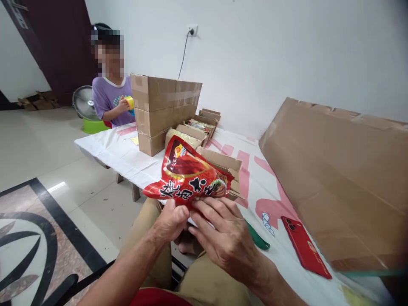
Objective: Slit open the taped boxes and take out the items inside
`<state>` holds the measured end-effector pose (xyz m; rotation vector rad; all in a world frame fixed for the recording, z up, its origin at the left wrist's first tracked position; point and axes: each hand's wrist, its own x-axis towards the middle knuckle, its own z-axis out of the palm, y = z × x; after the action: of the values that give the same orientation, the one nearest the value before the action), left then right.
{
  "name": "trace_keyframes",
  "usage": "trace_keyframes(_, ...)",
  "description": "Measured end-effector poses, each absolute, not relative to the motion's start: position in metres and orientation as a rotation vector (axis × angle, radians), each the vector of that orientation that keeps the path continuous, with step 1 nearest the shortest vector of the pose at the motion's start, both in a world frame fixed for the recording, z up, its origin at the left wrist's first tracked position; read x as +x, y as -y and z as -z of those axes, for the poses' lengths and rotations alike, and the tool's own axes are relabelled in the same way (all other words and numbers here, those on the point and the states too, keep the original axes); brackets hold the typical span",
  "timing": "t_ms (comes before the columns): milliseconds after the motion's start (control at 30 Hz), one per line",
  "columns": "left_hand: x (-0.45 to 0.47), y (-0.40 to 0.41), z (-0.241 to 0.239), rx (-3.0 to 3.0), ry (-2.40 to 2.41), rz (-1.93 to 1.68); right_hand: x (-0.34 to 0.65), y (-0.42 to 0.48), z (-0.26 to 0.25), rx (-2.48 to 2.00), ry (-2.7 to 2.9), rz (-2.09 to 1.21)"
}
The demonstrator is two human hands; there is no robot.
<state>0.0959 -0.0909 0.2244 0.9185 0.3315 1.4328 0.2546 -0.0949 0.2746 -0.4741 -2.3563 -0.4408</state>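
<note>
I hold a red food packet (pixel 188 174) with black characters in front of me, above the table's near edge. My left hand (pixel 170 221) pinches its lower edge from the left. My right hand (pixel 223 236) grips the same edge from the right, fingers curled over it. Just behind the packet sits an open cardboard box (pixel 223 163) on the white cloth-covered table (pixel 127 157).
Stacked sealed cartons (pixel 159 110) and several open boxes (pixel 200 127) stand further back. A big flat cardboard sheet (pixel 344 170) leans at the right. A red phone (pixel 304 246) and a green object (pixel 258 240) lie near me. A person in purple (pixel 110 100) holds a tape roll.
</note>
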Motion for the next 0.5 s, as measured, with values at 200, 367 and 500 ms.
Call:
trace_keyframes(200,0.09,0.088,-0.229,0.577,-0.363,-1.549,0.28,0.096,-0.267,-0.677,1.905,0.194)
trace_keyframes(367,0.09,0.087,-0.225,0.588,-0.363,-1.496,0.295,0.074,-0.251,-0.974,1.611,-0.722)
trace_keyframes(500,0.09,0.087,-0.217,0.595,-0.387,-1.465,0.293,0.058,-0.244,-0.906,1.28,-0.93)
